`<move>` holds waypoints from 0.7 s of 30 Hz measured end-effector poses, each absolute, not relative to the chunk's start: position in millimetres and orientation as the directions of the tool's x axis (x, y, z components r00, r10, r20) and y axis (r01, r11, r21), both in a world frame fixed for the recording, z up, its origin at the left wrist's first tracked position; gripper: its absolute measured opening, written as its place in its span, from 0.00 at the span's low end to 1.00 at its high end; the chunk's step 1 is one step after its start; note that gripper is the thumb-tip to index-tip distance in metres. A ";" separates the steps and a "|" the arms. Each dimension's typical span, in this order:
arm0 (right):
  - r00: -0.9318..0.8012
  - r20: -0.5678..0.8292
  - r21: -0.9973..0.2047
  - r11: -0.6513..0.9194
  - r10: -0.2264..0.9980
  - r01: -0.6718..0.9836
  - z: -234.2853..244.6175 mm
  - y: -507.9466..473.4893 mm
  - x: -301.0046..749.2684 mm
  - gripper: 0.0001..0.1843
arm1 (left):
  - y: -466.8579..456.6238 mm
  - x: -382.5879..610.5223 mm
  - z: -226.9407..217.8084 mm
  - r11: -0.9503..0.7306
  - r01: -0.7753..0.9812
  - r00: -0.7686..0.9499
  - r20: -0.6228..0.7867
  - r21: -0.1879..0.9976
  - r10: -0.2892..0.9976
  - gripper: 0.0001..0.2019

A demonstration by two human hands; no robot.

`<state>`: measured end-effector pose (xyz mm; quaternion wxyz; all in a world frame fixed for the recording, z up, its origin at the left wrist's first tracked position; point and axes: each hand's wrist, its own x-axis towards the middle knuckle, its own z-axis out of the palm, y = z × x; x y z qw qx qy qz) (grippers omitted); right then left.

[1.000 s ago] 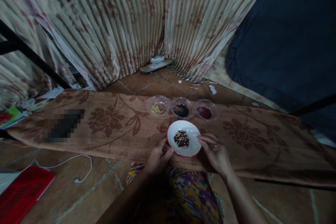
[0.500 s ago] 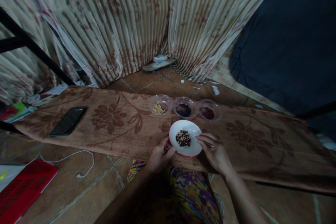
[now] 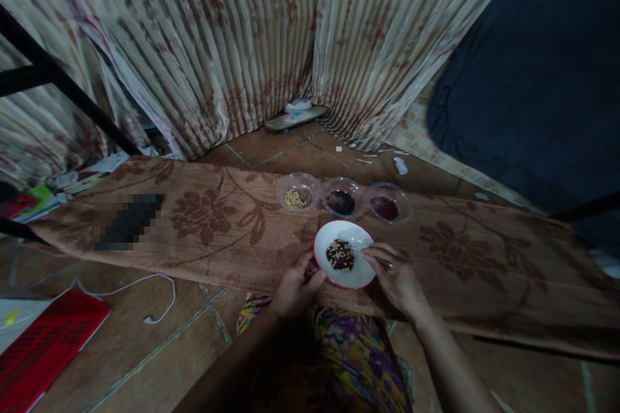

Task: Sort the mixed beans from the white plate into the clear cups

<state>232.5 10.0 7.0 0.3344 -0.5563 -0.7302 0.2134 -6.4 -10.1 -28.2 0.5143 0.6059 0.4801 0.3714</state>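
A white bowl with a red rim (image 3: 361, 274) stands on the cloth-covered table, holding a mixed heap of dark and pale yellow beans (image 3: 340, 255). My left hand (image 3: 300, 284) grips its lower left rim, thumb near the edge and fingers at the side. Over the right side of the bowl, my right hand (image 3: 394, 277) is closed around a slim metal utensil (image 3: 359, 250), apparently tweezers, whose tip reaches the edge of the heap. Behind the bowl sit three clear plastic cups in a row: a cup of yellow beans (image 3: 294, 199), a cup of black beans (image 3: 341, 202) and a cup of dark red beans (image 3: 386, 207).
A blurred dark phone (image 3: 130, 222) lies on the left of the brown floral tablecloth (image 3: 271, 258). A red basket (image 3: 58, 342) and a white cable (image 3: 167, 281) are on the tiled floor. Beyond the table are a skateboard (image 3: 296, 118) and striped curtains (image 3: 252, 39).
The whole view has shifted slightly, so everything appears a little further right. Both hands keep their holds, and the utensil's tip stays by the bean heap.
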 end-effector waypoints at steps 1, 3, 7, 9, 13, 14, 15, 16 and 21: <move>-0.155 0.252 -0.687 0.289 0.955 0.667 7.0 10.1 232.3 0.14 | -10.0 -6.5 -27.8 -0.011 0.201 0.266 -0.044 0.979 0.963 0.20; -0.147 0.256 -0.690 0.287 0.956 0.664 7.3 10.3 231.9 0.14 | -9.9 -6.6 -26.7 -0.010 0.199 0.267 -0.045 0.980 0.963 0.20; -0.124 0.253 -0.701 0.270 0.959 0.660 7.4 10.8 231.3 0.15 | -10.3 -6.2 -25.2 -0.002 0.187 0.259 -0.047 0.982 0.965 0.20; -0.113 0.249 -0.712 0.261 0.962 0.652 7.2 10.9 231.0 0.16 | -10.5 -5.9 -25.8 -0.009 0.178 0.258 -0.038 0.984 0.965 0.21; -0.090 0.260 -0.709 0.253 0.961 0.659 7.8 10.5 230.1 0.16 | -10.6 -5.4 -28.7 -0.004 0.167 0.253 -0.039 0.986 0.967 0.22; -0.083 0.260 -0.708 0.249 0.962 0.660 8.4 10.1 230.2 0.16 | -10.5 -5.2 -29.4 0.001 0.164 0.252 -0.042 0.986 0.967 0.22; -0.076 0.260 -0.711 0.244 0.963 0.659 9.3 9.5 230.4 0.16 | -10.4 -5.1 -30.0 0.003 0.160 0.254 -0.044 0.987 0.966 0.22; -0.070 0.258 -0.716 0.239 0.964 0.656 10.4 8.8 230.8 0.16 | -10.3 -5.0 -30.4 0.002 0.154 0.257 -0.042 0.988 0.965 0.23; -0.019 0.270 -0.754 0.223 0.963 0.618 23.5 7.6 230.7 0.15 | -10.2 -4.6 -31.6 -0.013 0.146 0.253 -0.025 0.989 0.967 0.21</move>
